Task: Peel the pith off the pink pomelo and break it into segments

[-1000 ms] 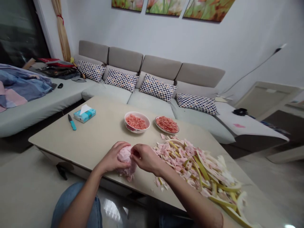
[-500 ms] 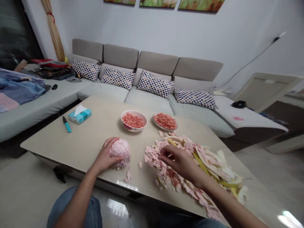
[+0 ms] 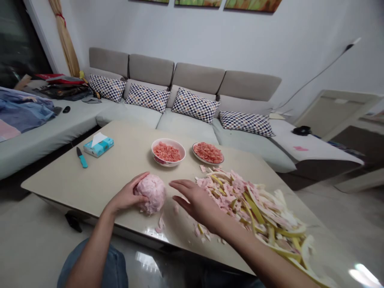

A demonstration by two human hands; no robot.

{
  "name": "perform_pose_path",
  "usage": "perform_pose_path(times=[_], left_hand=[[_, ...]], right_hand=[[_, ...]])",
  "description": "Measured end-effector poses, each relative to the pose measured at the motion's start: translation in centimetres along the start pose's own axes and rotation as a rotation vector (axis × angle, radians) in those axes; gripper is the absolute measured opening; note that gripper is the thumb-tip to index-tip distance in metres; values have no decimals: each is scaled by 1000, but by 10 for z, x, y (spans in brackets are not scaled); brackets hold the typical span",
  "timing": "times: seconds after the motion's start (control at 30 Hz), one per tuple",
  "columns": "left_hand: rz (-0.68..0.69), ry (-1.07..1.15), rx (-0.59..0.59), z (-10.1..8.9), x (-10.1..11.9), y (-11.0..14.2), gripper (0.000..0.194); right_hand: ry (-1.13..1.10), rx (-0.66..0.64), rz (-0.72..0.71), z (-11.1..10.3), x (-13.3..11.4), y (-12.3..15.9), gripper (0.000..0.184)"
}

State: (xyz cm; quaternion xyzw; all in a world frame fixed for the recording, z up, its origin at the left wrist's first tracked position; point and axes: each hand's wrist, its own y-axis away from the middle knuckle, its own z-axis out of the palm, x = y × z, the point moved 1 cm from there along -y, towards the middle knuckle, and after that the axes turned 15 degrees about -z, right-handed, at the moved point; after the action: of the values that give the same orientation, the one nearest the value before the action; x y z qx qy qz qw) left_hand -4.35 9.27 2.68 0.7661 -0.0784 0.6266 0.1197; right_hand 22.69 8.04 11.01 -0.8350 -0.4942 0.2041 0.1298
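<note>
The left hand point(image 3: 127, 196) was clamped on the left side of a pale pink fruit point(image 3: 153, 194), its fingers round the back and its thumb across the front. The right hand point(image 3: 198, 202) hovered a little to the right of the fruit, thumb and fingers apart, with nothing to be seen in it. A second earlier its fingertips had been pinching at the fruit; half a second later it was over the heap. By this moment it had come back toward the fruit, which left the fruit's hold to the left hand alone and the right one free.

A loose scrap point(image 3: 160, 226) lay on the table point(image 3: 126, 140) on the near side of the fruit, between the hands. Just right of the right hand, and partly behind its forearm, spread the heap of peel point(image 3: 255, 208), pink shreds mixed with yellow-edged strips. Beyond the hands stood a bowl point(image 3: 168, 162) and, to its right, a plate point(image 3: 207, 161), both filled with red-pink pieces. Farther off, past the left hand, lay a blue-handled knife point(image 3: 82, 160) and a blue tissue pack point(image 3: 100, 147); the pack's print was too small to read. Beyond everything stood the sofa point(image 3: 129, 114) with checked cushions point(image 3: 195, 105).
</note>
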Motion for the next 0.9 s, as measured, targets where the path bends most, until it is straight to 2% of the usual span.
perform_pose_path(times=[0.1, 0.17, 0.27, 0.33, 0.43, 0.53, 0.63, 0.9], left_hand=[[33, -100, 114, 7, 3, 4, 93], [30, -173, 242, 20, 6, 9, 99], [6, -290, 476, 46, 12, 13, 88], [23, -384, 588, 62, 16, 13, 87], [70, -449, 687, 75, 20, 9, 82], [111, -447, 721, 77, 21, 7, 77], [125, -443, 720, 76, 21, 6, 79], [154, -487, 694, 74, 20, 7, 74]], right_hand=[[-27, -34, -70, 12, -8, -43, 30], [11, -166, -116, 13, -5, -64, 22], [68, -396, -187, 6, -1, -86, 13], [106, -520, -209, 1, 0, -96, 9], [188, -696, -227, -3, -4, -108, 12], [273, -826, -242, 1, -12, -113, 16], [316, -825, -211, 7, -17, -111, 17], [296, -621, -117, 10, -5, -99, 11]])
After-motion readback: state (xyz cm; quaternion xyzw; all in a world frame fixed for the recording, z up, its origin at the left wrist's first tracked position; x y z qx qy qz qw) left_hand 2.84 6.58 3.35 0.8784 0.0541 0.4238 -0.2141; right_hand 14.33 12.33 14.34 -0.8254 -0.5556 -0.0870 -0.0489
